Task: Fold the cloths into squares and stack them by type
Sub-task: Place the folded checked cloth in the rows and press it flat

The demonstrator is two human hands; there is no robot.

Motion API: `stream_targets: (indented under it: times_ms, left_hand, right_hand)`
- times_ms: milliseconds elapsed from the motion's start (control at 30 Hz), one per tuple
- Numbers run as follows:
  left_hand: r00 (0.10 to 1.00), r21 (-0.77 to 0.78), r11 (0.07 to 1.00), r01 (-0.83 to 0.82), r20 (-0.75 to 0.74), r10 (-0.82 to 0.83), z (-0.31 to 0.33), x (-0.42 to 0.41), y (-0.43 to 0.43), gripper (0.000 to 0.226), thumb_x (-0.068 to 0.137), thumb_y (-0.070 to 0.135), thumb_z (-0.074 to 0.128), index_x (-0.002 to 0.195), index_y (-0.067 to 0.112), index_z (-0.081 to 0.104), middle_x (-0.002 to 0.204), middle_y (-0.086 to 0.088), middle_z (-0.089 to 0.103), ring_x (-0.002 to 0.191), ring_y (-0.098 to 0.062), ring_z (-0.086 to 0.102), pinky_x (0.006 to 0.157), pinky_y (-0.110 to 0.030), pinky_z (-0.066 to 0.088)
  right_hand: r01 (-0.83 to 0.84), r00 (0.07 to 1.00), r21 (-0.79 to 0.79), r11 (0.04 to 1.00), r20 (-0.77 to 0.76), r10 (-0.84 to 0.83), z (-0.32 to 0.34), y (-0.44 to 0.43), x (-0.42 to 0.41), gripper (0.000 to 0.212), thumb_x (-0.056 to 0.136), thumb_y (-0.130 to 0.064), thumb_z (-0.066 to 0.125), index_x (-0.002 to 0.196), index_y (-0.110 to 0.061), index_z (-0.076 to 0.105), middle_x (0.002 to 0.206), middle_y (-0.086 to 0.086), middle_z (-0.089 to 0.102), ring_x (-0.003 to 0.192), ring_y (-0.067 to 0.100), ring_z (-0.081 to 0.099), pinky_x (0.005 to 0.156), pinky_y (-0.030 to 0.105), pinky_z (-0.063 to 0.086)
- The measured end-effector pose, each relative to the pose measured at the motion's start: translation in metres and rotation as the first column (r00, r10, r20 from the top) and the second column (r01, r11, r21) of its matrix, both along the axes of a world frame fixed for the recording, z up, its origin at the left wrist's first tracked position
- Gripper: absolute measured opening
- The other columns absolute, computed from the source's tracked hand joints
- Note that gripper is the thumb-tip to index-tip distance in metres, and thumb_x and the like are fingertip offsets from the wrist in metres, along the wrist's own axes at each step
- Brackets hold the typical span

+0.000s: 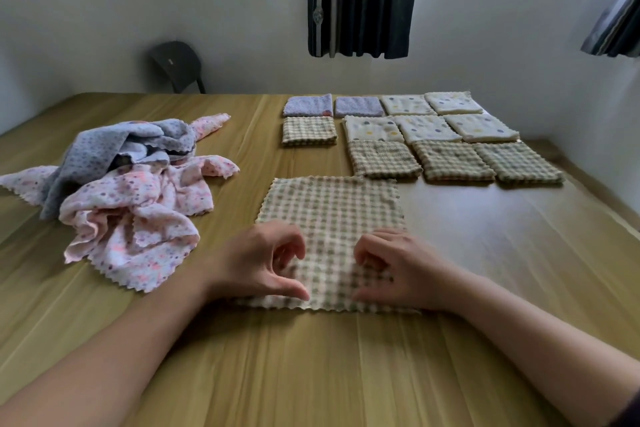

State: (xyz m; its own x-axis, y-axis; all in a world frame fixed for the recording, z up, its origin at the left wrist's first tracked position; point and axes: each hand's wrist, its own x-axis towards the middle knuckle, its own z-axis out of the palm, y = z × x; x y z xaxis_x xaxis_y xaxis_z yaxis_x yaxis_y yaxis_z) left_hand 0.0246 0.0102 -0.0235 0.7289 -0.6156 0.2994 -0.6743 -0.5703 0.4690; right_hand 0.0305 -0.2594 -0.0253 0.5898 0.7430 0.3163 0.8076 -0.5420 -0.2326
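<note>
A green-and-cream checked cloth [332, 211] lies spread flat on the wooden table [311, 374] in front of me. My left hand [256, 263] and my right hand [405, 270] rest on its near part with fingers curled, thumbs close to the near zigzag edge. The cloth stays flat and nothing is lifted. To the left sits a crumpled heap of pink spotted cloths [138, 211] with a grey dotted cloth [100, 156] on top. Folded squares lie at the far right: two lilac ones [308, 105], several cream dotted ones [429, 128] and several checked ones [382, 159].
A dark chair [176, 66] stands behind the table's far left edge. The white wall runs close along the right side of the table, with a dark curtain [360, 0] and a window above the folded squares.
</note>
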Motion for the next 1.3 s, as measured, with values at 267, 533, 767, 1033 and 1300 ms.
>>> stream_targets:
  times_ms: [267, 533, 767, 1033, 1300]
  left_hand:
    - [0.955, -0.041, 0.98, -0.197, 0.217, 0.201, -0.009, -0.003, -0.007, 0.013, 0.085, 0.027, 0.056, 0.097, 0.026, 0.05, 0.076, 0.013, 0.055, 0.061, -0.002, 0.046, 0.055, -0.021, 0.037]
    - [0.926, 0.158, 0.959, -0.234, 0.338, 0.17, -0.004, -0.003, -0.005, 0.035, 0.079, 0.044, 0.051, 0.105, 0.022, 0.058, 0.107, 0.009, 0.057, 0.081, -0.007, 0.054, 0.069, -0.021, 0.043]
    - [0.902, -0.017, 0.935, -0.354, 0.257, 0.347, -0.002, 0.005, 0.007, 0.057, 0.07, -0.01, 0.058, 0.11, 0.03, 0.05, 0.108, 0.007, 0.058, 0.083, -0.021, 0.064, 0.064, -0.04, 0.055]
    - [0.904, -0.416, 0.805, -0.422, -0.127, 0.408, 0.007, 0.001, 0.011, 0.018, 0.086, 0.014, 0.067, 0.093, 0.029, 0.059, 0.086, 0.01, 0.067, 0.074, -0.005, 0.065, 0.065, -0.018, 0.052]
    - [0.91, -0.455, 0.796, -0.4, -0.304, 0.283, 0.01, -0.003, 0.011, 0.03, 0.077, 0.05, 0.062, 0.076, 0.02, 0.067, 0.066, 0.004, 0.06, 0.062, -0.002, 0.051, 0.058, -0.014, 0.04]
  right_hand:
    - [0.204, 0.979, 0.023, 0.979, -0.035, -0.203, 0.0, -0.006, -0.012, 0.036, 0.078, -0.035, 0.062, 0.112, -0.029, 0.053, 0.112, -0.013, 0.058, 0.105, 0.007, 0.052, 0.084, 0.024, 0.044]
    - [0.253, 0.966, 0.201, 0.946, 0.007, -0.26, -0.004, -0.013, -0.002, 0.022, 0.078, -0.001, 0.066, 0.094, -0.016, 0.067, 0.091, -0.004, 0.068, 0.074, 0.011, 0.061, 0.061, 0.021, 0.047]
    - [0.336, 0.941, 0.37, 0.866, -0.094, -0.324, -0.005, -0.015, 0.004, 0.016, 0.079, -0.003, 0.067, 0.085, -0.014, 0.057, 0.074, -0.003, 0.065, 0.062, 0.013, 0.06, 0.054, 0.029, 0.047]
    - [0.25, 0.964, 0.338, 0.907, -0.174, -0.201, -0.004, -0.016, 0.005, 0.016, 0.08, -0.013, 0.06, 0.096, -0.017, 0.063, 0.087, -0.018, 0.059, 0.078, 0.001, 0.057, 0.063, 0.013, 0.041]
    - [0.194, 0.969, 0.453, 0.87, -0.227, -0.098, 0.005, -0.025, 0.001, 0.023, 0.093, -0.028, 0.058, 0.071, -0.019, 0.059, 0.064, -0.011, 0.059, 0.051, 0.005, 0.051, 0.047, 0.018, 0.04]
